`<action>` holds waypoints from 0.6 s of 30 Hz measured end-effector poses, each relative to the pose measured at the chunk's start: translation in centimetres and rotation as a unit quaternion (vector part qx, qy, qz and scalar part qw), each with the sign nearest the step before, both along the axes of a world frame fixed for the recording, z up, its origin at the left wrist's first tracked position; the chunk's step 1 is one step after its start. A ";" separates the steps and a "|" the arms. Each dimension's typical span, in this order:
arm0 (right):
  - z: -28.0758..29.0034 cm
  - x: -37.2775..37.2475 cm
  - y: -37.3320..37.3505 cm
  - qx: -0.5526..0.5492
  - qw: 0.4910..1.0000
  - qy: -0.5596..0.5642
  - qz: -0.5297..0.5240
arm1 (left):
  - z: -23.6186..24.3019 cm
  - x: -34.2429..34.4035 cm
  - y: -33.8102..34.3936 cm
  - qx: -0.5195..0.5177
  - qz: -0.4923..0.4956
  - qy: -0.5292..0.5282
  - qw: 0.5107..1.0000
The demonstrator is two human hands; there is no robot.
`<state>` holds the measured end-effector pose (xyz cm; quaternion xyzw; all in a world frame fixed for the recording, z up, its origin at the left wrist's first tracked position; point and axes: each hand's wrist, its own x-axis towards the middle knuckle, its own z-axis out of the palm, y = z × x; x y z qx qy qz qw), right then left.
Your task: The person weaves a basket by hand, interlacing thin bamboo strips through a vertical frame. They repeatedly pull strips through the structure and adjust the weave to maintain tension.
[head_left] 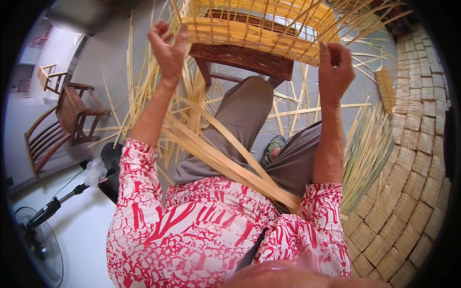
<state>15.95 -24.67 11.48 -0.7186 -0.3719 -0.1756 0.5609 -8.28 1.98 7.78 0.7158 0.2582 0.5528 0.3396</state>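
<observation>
A yellow basket of woven bamboo strips [240, 36], its side an open lattice with long loose strip ends at the upper right, rests on a worn red-brown wooden stool [240, 56]. At its left corner, my left hand [168, 53] has curled fingers, with the thumb against the weave. My right hand [336, 72] pinches at the right corner, thumb and bent forefinger together by the rim. Whether a single strip lies in either grip is too small to tell. Several flat bamboo strips [221, 161] lie across my lap, over the grey trousers.
Loose strips [127, 86] litter the grey floor. A bundle of thin greenish splints [370, 153] lies on the right, beside rows of stacked woven blocks [408, 182]. On the left are a wooden chair [67, 120], a smaller chair [50, 77] and a black fan [41, 245].
</observation>
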 end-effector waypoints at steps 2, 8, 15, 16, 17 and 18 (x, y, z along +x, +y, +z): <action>-0.3 0.2 0.0 -0.098 0.995 -0.027 0.010 | -0.3 0.5 2.9 0.005 -0.014 -0.026 1.000; -1.1 0.4 2.2 -0.229 0.971 -0.067 -0.028 | -0.3 6.4 3.3 0.068 0.015 -0.009 0.998; 0.0 -0.7 2.2 -0.265 0.961 -0.030 -0.074 | 0.4 6.9 2.6 -0.008 -0.034 -0.084 0.996; 0.3 -1.0 2.2 -0.263 0.962 -0.016 -0.075 | 0.2 7.0 2.5 -0.025 -0.028 -0.093 0.995; 0.5 -1.2 2.2 -0.260 0.963 -0.002 -0.074 | -0.1 6.9 2.3 -0.047 -0.028 -0.104 0.993; 0.7 -1.1 2.3 -0.264 0.961 -0.002 -0.077 | 0.3 7.0 1.8 -0.069 -0.030 -0.118 0.990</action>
